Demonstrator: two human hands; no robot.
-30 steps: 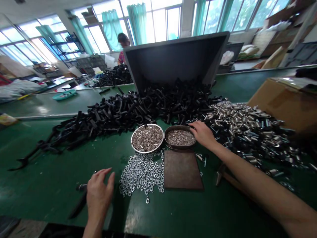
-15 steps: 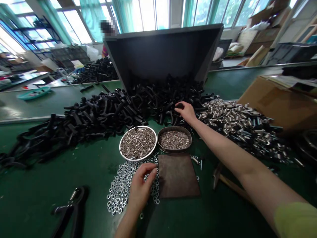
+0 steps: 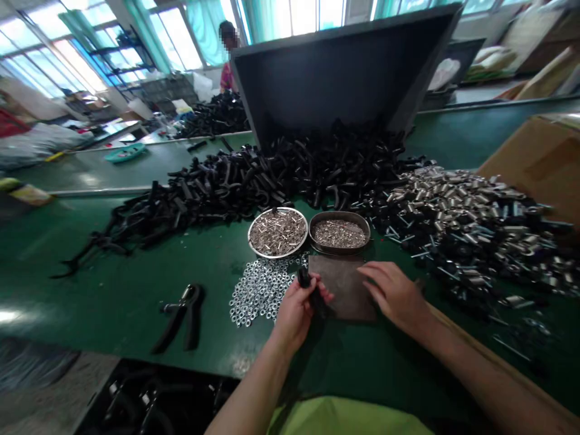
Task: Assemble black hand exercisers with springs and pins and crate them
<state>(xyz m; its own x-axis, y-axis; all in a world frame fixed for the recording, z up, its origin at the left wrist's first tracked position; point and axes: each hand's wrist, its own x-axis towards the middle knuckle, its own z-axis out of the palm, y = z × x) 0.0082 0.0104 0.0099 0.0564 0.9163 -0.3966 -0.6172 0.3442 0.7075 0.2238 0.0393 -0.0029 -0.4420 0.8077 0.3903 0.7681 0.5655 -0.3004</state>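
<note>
In the head view my left hand (image 3: 293, 309) grips a black curved plastic handle (image 3: 304, 278), its fingers wrapped round the part and hiding much of it. My right hand (image 3: 399, 297) hovers over the right side of a flat brown metal plate (image 3: 342, 281), fingers apart, with nothing seen in them. Loose hex nuts (image 3: 256, 290) are spread left of the plate. Behind these stand a round white-rimmed dish (image 3: 250, 241) of small metal pins and an oval tin (image 3: 368, 241) of tiny metal pieces.
A large pile of black plastic handles (image 3: 217, 181) lies before a tilted grey bin (image 3: 344, 72). Metal cylinders and screws (image 3: 466, 205) heap at the right, near a cardboard box (image 3: 534, 151). An assembled black clamp-like tool (image 3: 193, 317) lies left. Another person (image 3: 228, 75) is behind.
My right hand has come back from the black pile to the plate. My left hand, earlier over the nuts, now holds a black handle. The view has shifted left.
</note>
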